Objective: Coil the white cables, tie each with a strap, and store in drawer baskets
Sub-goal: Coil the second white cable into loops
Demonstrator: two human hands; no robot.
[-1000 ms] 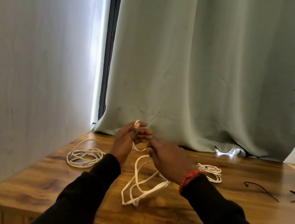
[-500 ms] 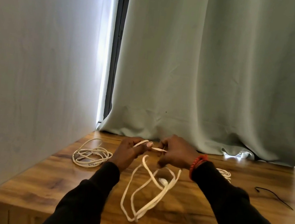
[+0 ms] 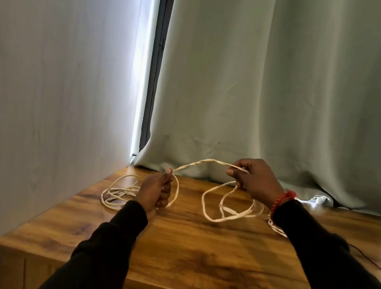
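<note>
A white cable (image 3: pixel 206 162) stretches in the air between my two hands above the wooden table (image 3: pixel 208 253). My left hand (image 3: pixel 155 191) grips one stretch of it with a small loop hanging from the fist. My right hand (image 3: pixel 255 179) pinches the cable farther right, and long loose loops (image 3: pixel 227 210) droop from it onto the table. A second white cable (image 3: pixel 118 192) lies loosely coiled at the far left. A third white cable (image 3: pixel 276 227) peeks out from behind my right forearm. A thin black strap (image 3: pixel 366 258) lies at the right, mostly hidden by my sleeve.
A pale green curtain (image 3: pixel 285 95) hangs along the back edge of the table. A white wall (image 3: pixel 47 104) closes the left side. A white object (image 3: pixel 318 199) lies under the curtain hem at the back right. The table's front edge runs near the bottom.
My hands have moved apart, drawing a length of cable taut between them. The right hand has risen and gone right, dragging the hanging loops along. The camera has shifted left.
</note>
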